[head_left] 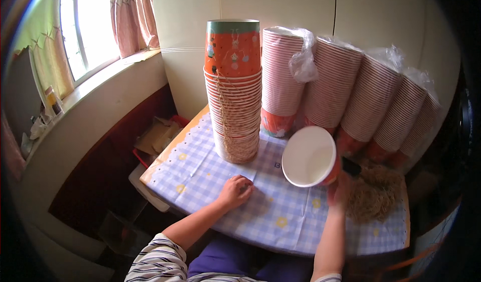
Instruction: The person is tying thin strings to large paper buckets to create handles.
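Note:
My right hand (340, 194) grips a large paper bucket (308, 156) by its orange outer side, near the right part of the table. The bucket is tilted, its white inside facing me. Curled over the checked tablecloth, my left hand (236, 192) has its fingers closed; whatever is in them is hidden. Just beyond it stands a tall stack of nested paper buckets (233, 101), the top one orange with a green band. Twine strands (224, 116) hang down the stack's side. A bundle of straw-coloured twine (373, 194) lies beside my right hand, next to a black object (351, 166).
Several plastic-wrapped stacks of paper buckets (333, 81) line the back right of the table against the wall. A blue-white checked tablecloth (260, 217) covers the table. At the left are a curtained window (90, 26) and a red container (178, 121) below table height.

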### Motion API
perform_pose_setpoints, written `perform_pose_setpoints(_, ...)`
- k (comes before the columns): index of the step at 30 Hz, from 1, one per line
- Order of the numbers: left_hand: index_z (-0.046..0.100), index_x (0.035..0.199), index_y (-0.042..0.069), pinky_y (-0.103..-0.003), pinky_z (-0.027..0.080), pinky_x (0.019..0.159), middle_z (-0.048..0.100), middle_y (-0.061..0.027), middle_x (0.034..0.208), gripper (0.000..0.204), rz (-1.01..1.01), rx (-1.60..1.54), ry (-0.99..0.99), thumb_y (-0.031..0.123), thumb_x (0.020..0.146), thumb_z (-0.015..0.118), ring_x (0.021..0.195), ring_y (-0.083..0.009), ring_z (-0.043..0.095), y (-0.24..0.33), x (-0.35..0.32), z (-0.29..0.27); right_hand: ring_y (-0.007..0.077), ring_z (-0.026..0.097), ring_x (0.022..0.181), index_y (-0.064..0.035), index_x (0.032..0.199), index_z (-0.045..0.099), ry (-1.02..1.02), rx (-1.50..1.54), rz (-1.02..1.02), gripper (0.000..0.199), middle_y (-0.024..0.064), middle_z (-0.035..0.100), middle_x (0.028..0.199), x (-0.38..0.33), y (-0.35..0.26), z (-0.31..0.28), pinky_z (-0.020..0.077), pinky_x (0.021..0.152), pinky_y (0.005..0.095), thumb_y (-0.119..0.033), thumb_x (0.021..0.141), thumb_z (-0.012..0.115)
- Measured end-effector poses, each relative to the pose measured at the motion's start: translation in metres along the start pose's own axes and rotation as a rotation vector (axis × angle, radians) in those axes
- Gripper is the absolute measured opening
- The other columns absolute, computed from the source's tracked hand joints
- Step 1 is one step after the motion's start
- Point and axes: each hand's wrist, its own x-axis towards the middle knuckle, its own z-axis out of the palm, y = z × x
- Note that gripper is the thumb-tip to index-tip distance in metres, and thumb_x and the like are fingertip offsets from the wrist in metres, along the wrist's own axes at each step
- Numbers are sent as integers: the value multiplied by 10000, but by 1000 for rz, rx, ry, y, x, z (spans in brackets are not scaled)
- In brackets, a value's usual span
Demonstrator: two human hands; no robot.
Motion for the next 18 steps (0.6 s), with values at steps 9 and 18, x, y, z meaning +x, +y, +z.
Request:
perform_pose_setpoints(9,530,1119,10,-270,453,733,539,-89,994,347,-26,-743,177,238,868,599,861,-150,536,60,85,27,221,575,1010,6,1123,533,0,191,581,304,120,590,1100,-7,56,-43,476,862,355,-186,913,423)
perform_pose_setpoints(18,548,1162,-6,-280,378,889,506,-95,1169,378,14,-865,13,260,893,533,1056,-154,477,66,78,25,202,602,961,-52,1199,501,43,-136,484,381,99,590,1083,-24,32,0,532,754,323,-271,887,509)
